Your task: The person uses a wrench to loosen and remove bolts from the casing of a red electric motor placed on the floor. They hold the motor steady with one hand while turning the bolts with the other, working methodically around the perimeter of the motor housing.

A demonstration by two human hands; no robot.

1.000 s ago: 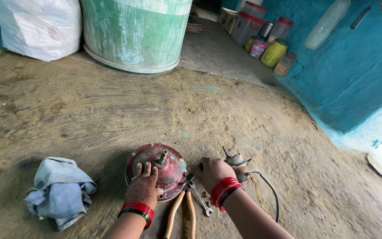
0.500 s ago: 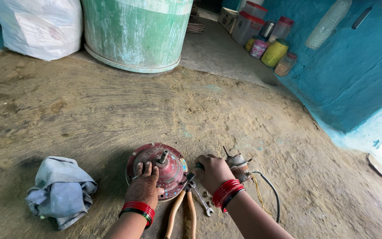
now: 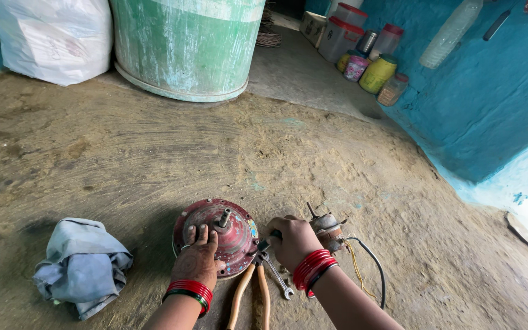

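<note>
A round reddish metal motor housing [image 3: 234,227] with a short centre shaft lies on the earthen floor. My left hand [image 3: 197,260] rests flat on its near rim, fingers spread. My right hand [image 3: 294,241] is closed around a small tool whose tip touches the housing's right edge; I cannot tell what kind of tool it is. Just right of that hand sits a small motor part [image 3: 328,227] with yellow and black wires [image 3: 368,269]. Pliers with orange handles [image 3: 249,296] and a small wrench [image 3: 278,280] lie between my wrists. Both wrists wear red bangles.
A crumpled pale blue cloth [image 3: 80,266] lies to the left. A big green drum [image 3: 187,46] and a white sack [image 3: 53,36] stand at the back. Jars and containers [image 3: 368,55] line the blue wall [image 3: 490,98] at the right.
Both hands stay at the housing with only slight shifts; the right hand has edged closer to the housing's right edge.
</note>
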